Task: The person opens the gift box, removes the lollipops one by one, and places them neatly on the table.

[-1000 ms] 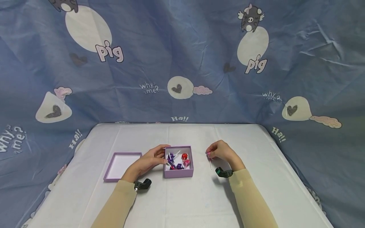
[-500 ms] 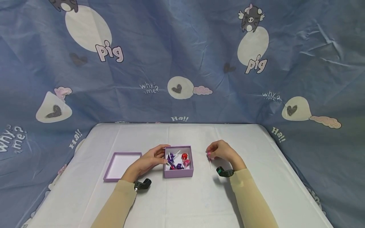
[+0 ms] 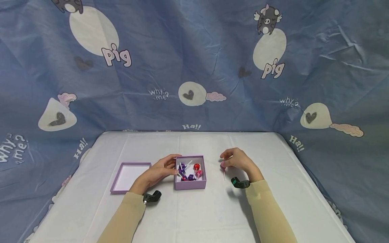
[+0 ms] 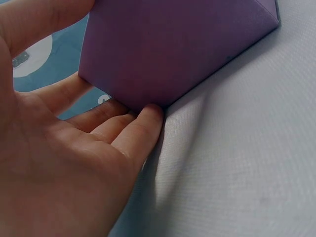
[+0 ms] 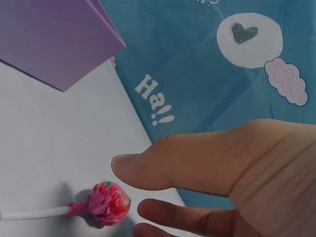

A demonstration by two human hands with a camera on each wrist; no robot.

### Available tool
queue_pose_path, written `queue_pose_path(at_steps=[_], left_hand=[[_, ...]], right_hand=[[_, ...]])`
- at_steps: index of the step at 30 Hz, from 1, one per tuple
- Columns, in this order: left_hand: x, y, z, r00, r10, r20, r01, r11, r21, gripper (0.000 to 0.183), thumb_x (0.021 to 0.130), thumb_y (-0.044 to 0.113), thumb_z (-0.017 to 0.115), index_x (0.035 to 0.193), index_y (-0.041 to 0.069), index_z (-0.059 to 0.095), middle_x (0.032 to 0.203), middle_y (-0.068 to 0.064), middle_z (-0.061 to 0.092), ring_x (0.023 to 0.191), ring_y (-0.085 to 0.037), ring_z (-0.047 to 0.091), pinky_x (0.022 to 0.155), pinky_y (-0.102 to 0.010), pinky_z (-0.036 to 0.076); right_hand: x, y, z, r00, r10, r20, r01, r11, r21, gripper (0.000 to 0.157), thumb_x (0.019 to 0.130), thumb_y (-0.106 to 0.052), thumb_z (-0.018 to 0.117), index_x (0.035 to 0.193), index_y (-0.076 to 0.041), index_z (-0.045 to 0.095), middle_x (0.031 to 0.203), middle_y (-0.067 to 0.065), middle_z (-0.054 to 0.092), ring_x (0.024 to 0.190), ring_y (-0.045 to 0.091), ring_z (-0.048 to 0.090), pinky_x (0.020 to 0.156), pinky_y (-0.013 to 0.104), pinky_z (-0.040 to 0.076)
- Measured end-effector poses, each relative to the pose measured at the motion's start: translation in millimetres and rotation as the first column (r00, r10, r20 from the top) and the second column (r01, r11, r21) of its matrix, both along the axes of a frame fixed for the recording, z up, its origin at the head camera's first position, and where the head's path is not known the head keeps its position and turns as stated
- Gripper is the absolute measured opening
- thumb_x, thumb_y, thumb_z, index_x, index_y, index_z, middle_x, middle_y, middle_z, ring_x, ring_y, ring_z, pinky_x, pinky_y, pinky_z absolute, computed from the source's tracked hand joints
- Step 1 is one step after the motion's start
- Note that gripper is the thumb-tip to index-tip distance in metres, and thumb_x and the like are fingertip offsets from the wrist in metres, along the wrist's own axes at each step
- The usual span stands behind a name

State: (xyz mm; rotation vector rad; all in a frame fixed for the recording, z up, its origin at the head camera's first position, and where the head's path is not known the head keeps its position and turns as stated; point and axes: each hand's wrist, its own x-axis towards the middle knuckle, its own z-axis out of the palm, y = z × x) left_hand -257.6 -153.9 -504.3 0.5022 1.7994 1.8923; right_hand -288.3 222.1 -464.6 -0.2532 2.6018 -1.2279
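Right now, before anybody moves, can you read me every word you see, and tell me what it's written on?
"pig" twice, on the blue cloth backdrop printed with cartoon pigs.
"why me?" three times, on that backdrop; some marks around it are blurred.
"Ha!!" three times, on that backdrop.
No readable words on the square purple box or the pink wrapped lollipop.
The shiny wrapped lollipops inside the box are too small to read.
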Motion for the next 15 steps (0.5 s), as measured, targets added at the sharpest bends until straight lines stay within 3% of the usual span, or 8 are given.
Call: queue_pose_path(at_steps=[10,15], left_hand=[[-1.7,-1,-1.6,1.0,0.013,-0.004,-0.013,0.999,-0.03,0.072,0.089,0.003,0.071,0.153,0.013,0.037,0.151,-0.019,0.041,0.142,-0.034,0.036,0.113,-0.042,0.039],[-0.9,-1,-2.1,1.0,0.012,0.0,-0.012,0.999,-0.034,0.073,0.089,0.003,0.071,0.153,0.013,0.037,0.152,-0.019,0.04,0.143,-0.034,0.035,0.113,-0.043,0.038]], right_hand=[[5.7,-9,13.1,0.997,0.02,-0.073,-0.02,1.0,0.006,0.037,0.078,-0.011,0.083,0.113,-0.008,0.074,0.117,0.015,0.067,0.095,0.02,0.066,0.079,0.042,0.055],[10.4,-18,18.5,0.992,0.032,-0.125,-0.036,0.999,-0.028,0.032,0.08,-0.009,0.08,0.112,-0.011,0.074,0.116,0.017,0.067,0.098,0.023,0.066,0.076,0.037,0.057]])
